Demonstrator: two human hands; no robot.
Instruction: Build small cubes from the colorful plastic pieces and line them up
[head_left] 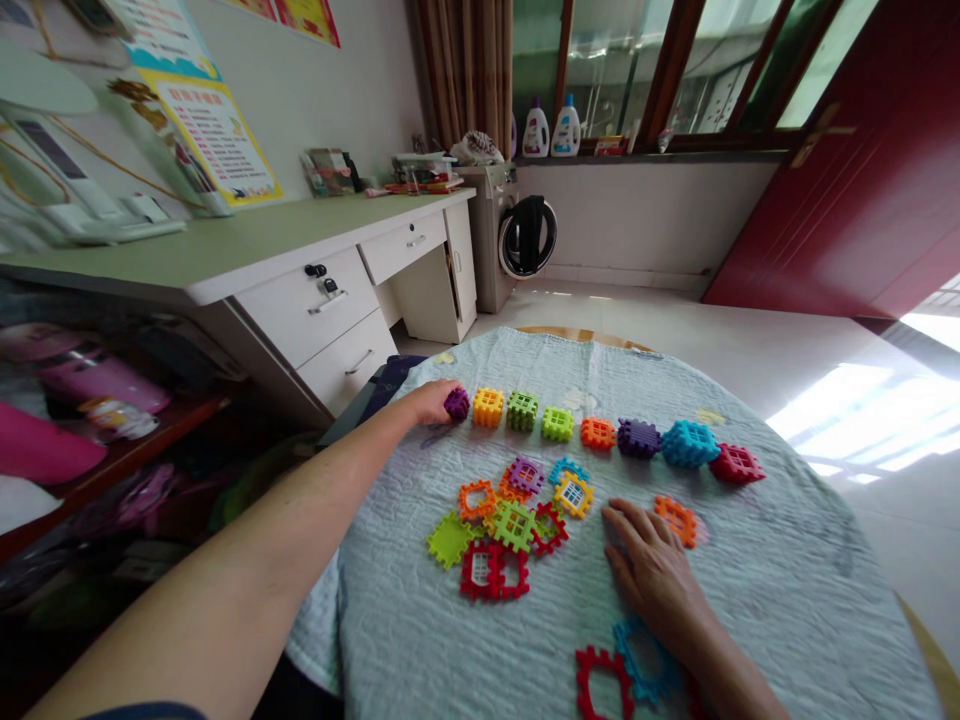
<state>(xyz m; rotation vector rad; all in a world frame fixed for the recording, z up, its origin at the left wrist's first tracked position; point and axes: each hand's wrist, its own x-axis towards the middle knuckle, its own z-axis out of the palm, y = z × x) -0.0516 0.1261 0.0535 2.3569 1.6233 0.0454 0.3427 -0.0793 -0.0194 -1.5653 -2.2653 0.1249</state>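
My left hand [436, 402] is closed on a small purple stack of toothed plastic building tiles [457, 405] at the left end of a row. To its right stand a yellow stack [487, 408], a green stack [522, 411], a lime stack [557, 424], an orange stack [598, 434], a dark purple stack [639, 439], a blue stack [690, 444] and a red stack [736, 464]. Palm down on the cloth, my right hand [651, 555] lies flat and holds nothing. An orange frame tile [676, 521] is beside its fingers. Mixed loose tiles [514, 525] lie in a pile between my hands.
A pale blue cloth [810, 580] covers the round table. Near its front, a red frame tile [602, 684] and a blue frame tile [643, 660] lie partly by my right forearm. Beyond are a desk [300, 235], a washing machine [495, 240] and a red door [847, 190].
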